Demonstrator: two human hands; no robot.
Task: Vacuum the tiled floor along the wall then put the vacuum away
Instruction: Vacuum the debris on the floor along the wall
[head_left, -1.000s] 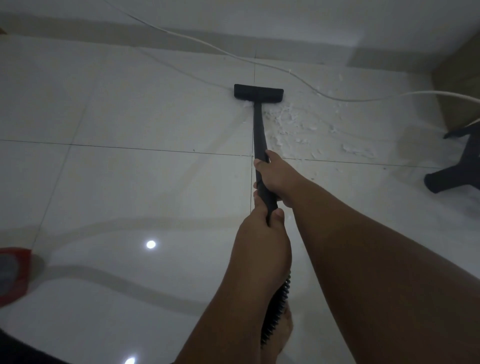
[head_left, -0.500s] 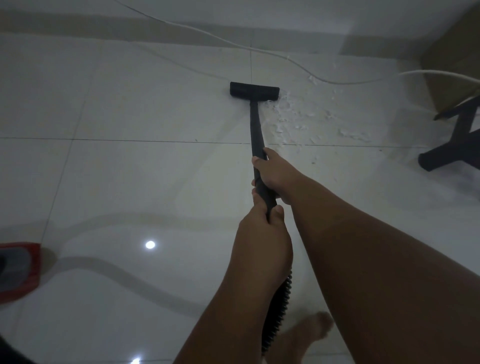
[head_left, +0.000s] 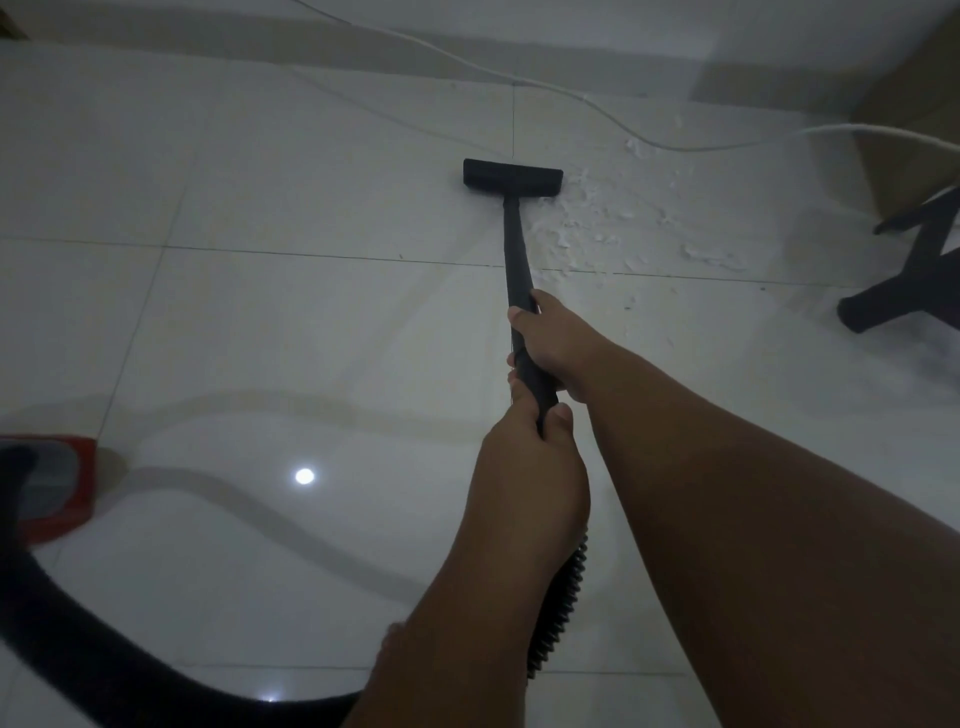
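Note:
A black vacuum wand (head_left: 517, 254) runs from my hands to its flat floor head (head_left: 512, 176), which rests on the pale tiled floor (head_left: 291, 322) near the wall. My right hand (head_left: 553, 340) grips the wand higher up, and my left hand (head_left: 530, 473) grips it just below. A ribbed black hose (head_left: 561, 608) drops from under my left hand and curves along the bottom left (head_left: 83, 639) toward the red vacuum body (head_left: 62, 488) at the left edge. White crumbs of debris (head_left: 613, 218) lie scattered right of the floor head.
A white cable (head_left: 571, 96) trails along the base of the wall (head_left: 519, 31). The black legs of a chair or stool (head_left: 909, 275) stand at the right, with a brown cabinet (head_left: 914, 104) behind them. My bare foot (head_left: 395, 654) shows at the bottom.
The view has shifted right and down, bringing more of the red vacuum body and its hose into sight at the left. The floor head stays beside the debris, and both hands keep their grip.

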